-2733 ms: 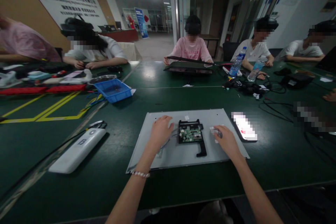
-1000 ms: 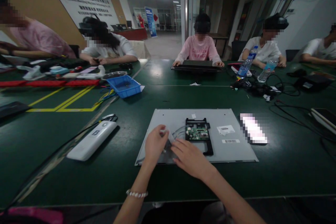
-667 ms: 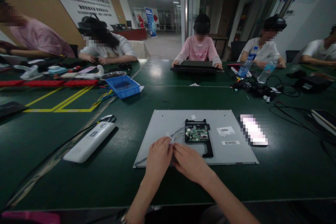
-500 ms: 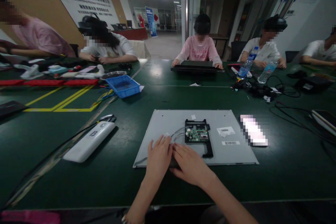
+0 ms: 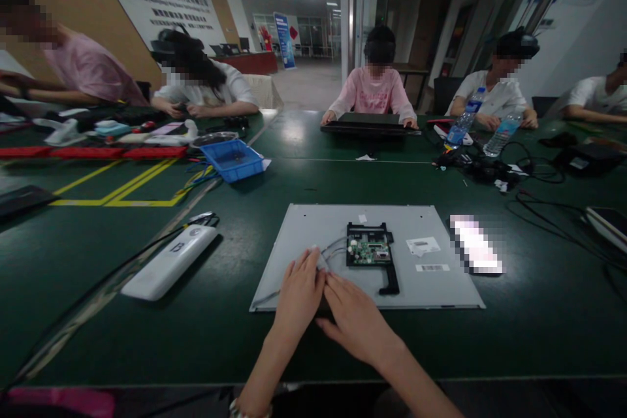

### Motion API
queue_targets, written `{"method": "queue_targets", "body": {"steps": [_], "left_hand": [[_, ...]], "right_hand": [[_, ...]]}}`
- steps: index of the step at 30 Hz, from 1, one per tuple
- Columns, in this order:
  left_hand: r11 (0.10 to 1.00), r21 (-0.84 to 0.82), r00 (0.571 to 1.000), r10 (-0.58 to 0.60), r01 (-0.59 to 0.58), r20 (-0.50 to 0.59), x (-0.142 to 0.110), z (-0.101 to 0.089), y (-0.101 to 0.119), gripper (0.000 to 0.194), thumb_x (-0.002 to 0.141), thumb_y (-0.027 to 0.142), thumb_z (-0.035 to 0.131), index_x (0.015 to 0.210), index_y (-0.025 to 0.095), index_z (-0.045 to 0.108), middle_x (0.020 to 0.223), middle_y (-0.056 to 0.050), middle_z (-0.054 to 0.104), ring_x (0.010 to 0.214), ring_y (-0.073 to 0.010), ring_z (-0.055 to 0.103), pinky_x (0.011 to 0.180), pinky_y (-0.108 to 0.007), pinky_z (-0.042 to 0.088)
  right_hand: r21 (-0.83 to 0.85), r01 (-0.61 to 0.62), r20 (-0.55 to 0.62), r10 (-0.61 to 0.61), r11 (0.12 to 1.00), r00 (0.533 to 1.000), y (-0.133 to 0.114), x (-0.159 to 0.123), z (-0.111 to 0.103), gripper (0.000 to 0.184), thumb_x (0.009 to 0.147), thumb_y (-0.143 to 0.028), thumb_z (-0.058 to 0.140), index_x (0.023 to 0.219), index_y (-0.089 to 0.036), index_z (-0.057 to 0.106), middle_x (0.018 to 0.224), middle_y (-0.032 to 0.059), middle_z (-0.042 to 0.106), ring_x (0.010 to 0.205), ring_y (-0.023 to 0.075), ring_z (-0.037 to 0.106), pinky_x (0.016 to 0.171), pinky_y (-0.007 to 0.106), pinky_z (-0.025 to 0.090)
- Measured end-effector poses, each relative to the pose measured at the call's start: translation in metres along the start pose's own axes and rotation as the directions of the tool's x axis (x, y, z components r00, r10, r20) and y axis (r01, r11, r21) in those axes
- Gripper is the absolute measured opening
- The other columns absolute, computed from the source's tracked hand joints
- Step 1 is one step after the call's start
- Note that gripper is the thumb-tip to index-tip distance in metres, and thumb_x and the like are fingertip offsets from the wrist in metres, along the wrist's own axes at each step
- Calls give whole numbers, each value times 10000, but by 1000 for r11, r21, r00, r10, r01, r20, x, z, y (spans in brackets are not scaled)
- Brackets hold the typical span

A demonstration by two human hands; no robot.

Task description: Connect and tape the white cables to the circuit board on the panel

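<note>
A flat grey display panel (image 5: 426,290) lies back side up on the green table in front of me. On it sits a black plastic bracket (image 5: 390,284) with a green circuit board (image 5: 368,252) in it. Thin grey cables (image 5: 337,240) run from the board's left side towards my hands. My left hand (image 5: 298,294) rests on the panel's lower left part, fingers stretched forward beside a small whitish piece of tape (image 5: 322,261). Against its side lies my right hand (image 5: 357,320), fingers extended and pointing left. What is under the fingertips is hidden.
A white power bank (image 5: 169,264) with a cable lies left; a phone (image 5: 475,245) lies right of the panel. Further off are a blue tray (image 5: 235,162), bottles (image 5: 467,119) and tangled black cables (image 5: 490,166). Across the table a person holds a black screen (image 5: 369,124).
My hands stay nearly in place on the panel. The left fingers lie a little closer together, and more of the whitish tape shows beside them. The view has shifted slightly.
</note>
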State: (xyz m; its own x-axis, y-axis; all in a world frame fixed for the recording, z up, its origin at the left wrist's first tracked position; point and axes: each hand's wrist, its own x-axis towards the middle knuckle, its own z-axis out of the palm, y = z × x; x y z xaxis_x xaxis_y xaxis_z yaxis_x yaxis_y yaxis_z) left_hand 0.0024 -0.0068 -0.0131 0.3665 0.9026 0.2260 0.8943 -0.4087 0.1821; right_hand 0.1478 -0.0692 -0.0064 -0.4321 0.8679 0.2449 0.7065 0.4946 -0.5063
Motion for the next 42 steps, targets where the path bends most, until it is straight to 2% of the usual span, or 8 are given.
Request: {"method": "queue_targets", "body": {"steps": [5, 15, 20, 24, 28, 32, 38, 42], "left_hand": [[999, -47, 1000, 24, -24, -1, 6, 3, -6, 412, 921, 237, 334, 1312, 131, 411, 1338, -132, 490, 1292, -234, 385, 1043, -452, 317], [1000, -16, 999, 27, -27, 40, 14, 10, -11, 394, 898, 198, 362, 1271, 108, 451, 1317, -140, 509, 1230, -251, 463, 1035, -429, 337], [999, -40, 999, -20, 21, 30, 19, 1, -4, 406, 842, 154, 433, 1245, 101, 453, 1262, -159, 550, 1197, -257, 495, 1012, -429, 364], [998, -53, 998, -46, 45, -33, 22, -8, 2, 426, 801, 121, 465, 1227, 138, 457, 1271, -141, 539, 1211, -269, 474, 1002, -470, 365], [997, -62, 987, 35, -46, -157, 16, -19, 7, 376, 854, 188, 445, 1228, 158, 458, 1311, -132, 496, 1249, -263, 425, 1010, -458, 362], [983, -6, 981, 182, -182, -67, 7, -28, 16, 353, 866, 243, 465, 1209, 166, 498, 1285, -114, 527, 1219, -267, 453, 1005, -444, 370], [979, 68, 981, 192, -194, 33, 7, -33, 18, 316, 834, 75, 396, 1027, 186, 620, 1103, -97, 657, 1073, -251, 581, 955, -451, 397], [980, 80, 977, 192, -184, -97, 13, -45, 6, 303, 854, 105, 384, 1010, 197, 628, 1085, -80, 672, 1072, -227, 590, 1005, -457, 338]], "right_hand": [[3, 17, -17, -17, 1000, 1000, 1, 1, -1, 599, 833, -299, 534, 1363, -99, 339, 1399, 156, 402, 1301, 249, 350, 1078, 416, 324], [-6, 42, -6, -42, 999, 999, -1, -2, -1, 592, 818, -333, 562, 1333, -99, 386, 1414, 152, 384, 1305, 260, 341, 1076, 421, 325], [27, 35, -16, -34, 999, 999, -3, -11, -19, 485, 859, -297, 506, 1311, -137, 436, 1327, 112, 499, 1232, 231, 439, 1052, 393, 358], [12, -108, -97, 108, 994, 989, 30, -31, -53, 375, 886, -251, 437, 1251, -200, 508, 1228, 75, 579, 1139, 202, 520, 990, 381, 418], [-142, -387, -268, 341, 911, 901, 92, -51, -86, 334, 876, -245, 420, 1168, -169, 564, 1155, 106, 608, 1084, 225, 547, 934, 396, 439], [-307, -446, -226, 391, 841, 892, 134, -57, -98, 326, 853, -265, 474, 1152, -178, 571, 1134, 104, 615, 1063, 225, 553, 901, 354, 438], [-478, -417, -156, 393, 773, 906, 136, -51, -94, 278, 889, -154, 401, 1072, -178, 608, 1050, 106, 647, 1012, 208, 573, 864, 315, 426], [-492, -455, -203, 411, 742, 889, 133, -54, -92, 309, 903, -140, 362, 1096, -174, 601, 1042, 109, 650, 979, 203, 587, 854, 310, 425]]}}
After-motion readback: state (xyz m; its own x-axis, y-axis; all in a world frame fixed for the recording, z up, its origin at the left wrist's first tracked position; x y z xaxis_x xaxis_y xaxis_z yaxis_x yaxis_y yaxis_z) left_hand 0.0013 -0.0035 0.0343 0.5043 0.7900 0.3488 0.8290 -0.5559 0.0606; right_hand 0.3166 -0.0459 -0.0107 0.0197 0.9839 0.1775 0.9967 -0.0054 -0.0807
